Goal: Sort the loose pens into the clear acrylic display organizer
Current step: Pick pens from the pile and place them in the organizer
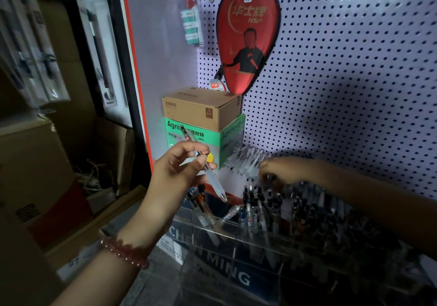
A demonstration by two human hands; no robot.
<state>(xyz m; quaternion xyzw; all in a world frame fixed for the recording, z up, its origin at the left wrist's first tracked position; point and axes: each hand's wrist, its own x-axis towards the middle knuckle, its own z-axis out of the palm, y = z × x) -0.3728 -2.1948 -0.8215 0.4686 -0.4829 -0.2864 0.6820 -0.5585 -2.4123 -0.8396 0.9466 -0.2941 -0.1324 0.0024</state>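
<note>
Presently pinches a clear pen between thumb and fingers of the left hand, tip down just above the clear acrylic organizer's left compartment. Grips a fanned bundle of clear pens in the right hand, over the filled compartments. Risks shedding pens, or knocking standing ones, if jostled.

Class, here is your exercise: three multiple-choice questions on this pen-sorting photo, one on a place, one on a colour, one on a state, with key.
1. The brown carton sits: A on the green box; B in a drawer; C on the floor.
2. The paddle cover on the pegboard is: A blue; B red; C yellow.
3. The left hand: A lies flat; B pinches a clear pen; C holds scissors.
Key: 1A, carton rests atop the box; 2B, red fabric; 3B, its barrel is pinched.
</note>
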